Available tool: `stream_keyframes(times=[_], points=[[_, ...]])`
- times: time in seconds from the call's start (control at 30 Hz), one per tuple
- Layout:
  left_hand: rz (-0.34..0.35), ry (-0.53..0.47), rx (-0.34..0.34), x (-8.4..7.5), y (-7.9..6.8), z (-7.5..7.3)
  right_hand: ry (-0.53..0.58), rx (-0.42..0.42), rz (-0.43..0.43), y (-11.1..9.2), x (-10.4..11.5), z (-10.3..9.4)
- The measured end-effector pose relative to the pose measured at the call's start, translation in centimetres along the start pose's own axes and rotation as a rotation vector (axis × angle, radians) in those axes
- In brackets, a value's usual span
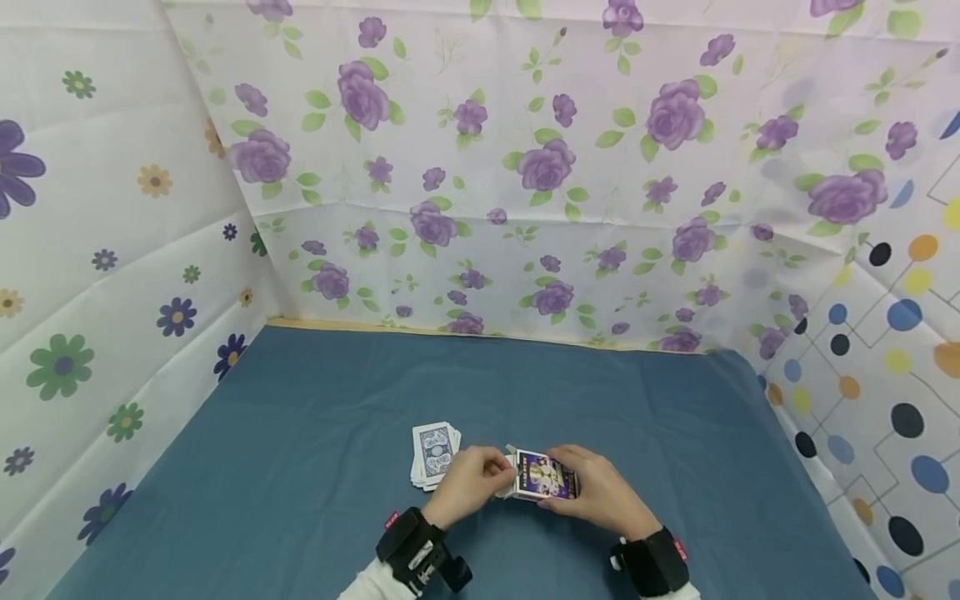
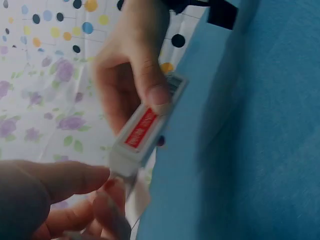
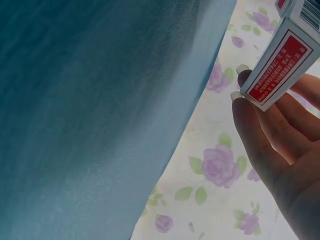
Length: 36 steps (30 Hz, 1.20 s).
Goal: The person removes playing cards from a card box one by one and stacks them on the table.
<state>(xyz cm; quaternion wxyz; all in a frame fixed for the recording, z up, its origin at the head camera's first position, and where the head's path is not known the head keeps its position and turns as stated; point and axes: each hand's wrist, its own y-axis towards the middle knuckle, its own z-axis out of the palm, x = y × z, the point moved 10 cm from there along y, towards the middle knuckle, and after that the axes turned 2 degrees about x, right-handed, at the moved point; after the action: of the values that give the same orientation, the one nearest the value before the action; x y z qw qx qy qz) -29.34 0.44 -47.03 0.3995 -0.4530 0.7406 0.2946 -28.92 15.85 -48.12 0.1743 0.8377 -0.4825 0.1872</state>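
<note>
A playing-card box (image 1: 546,475) with a purple picture on its face is in my right hand (image 1: 600,493), which grips it by the right end, thumb and fingers on opposite sides. My left hand (image 1: 471,482) is at the box's open left end, thumb and fingertips pinching the white flap (image 2: 137,204). The red label (image 2: 141,128) on the narrow side shows in the left wrist view. In the right wrist view, fingers of the right hand (image 3: 280,145) hold the box (image 3: 280,70) at its edges, near a barcode. Whether cards are inside is hidden.
A loose stack of blue-backed cards (image 1: 435,454) lies just beyond my left hand on the blue tablecloth (image 1: 337,400). Flower-print cloth (image 1: 480,167) hangs behind the table, and dotted cloth (image 1: 885,400) hangs along the right side.
</note>
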Motion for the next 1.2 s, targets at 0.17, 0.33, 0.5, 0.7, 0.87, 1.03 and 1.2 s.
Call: stream_keyframes(times=[0.17, 0.33, 0.5, 0.7, 0.87, 1.03, 1.2], points=[[-0.053, -0.001, -0.014, 0.7, -0.2, 0.6, -0.008, -0.021, -0.017, -0.2, 0.5, -0.3], [-0.07, 0.019, -0.032, 1.0, -0.4, 0.6, 0.002, -0.024, -0.028, -0.2, 1.0, -0.4], [-0.118, -0.056, -0.005, 1.7, -0.5, 0.9, 0.01, -0.011, -0.031, -0.2, 1.2, -0.2], [-0.189, -0.204, 0.048, 2.9, -0.6, 1.4, 0.024, 0.006, -0.019, -0.2, 1.1, 0.1], [-0.219, -0.302, 0.07, 3.7, -0.7, 1.3, 0.026, 0.008, -0.014, -0.1, 0.8, 0.2], [-0.242, -0.415, 0.083, 4.2, -1.2, 0.9, 0.018, 0.004, -0.015, 0.0, 0.7, 0.3], [-0.248, -0.504, 0.07, 4.4, -1.8, 0.3, 0.017, 0.01, -0.004, 0.1, 0.7, 0.5]])
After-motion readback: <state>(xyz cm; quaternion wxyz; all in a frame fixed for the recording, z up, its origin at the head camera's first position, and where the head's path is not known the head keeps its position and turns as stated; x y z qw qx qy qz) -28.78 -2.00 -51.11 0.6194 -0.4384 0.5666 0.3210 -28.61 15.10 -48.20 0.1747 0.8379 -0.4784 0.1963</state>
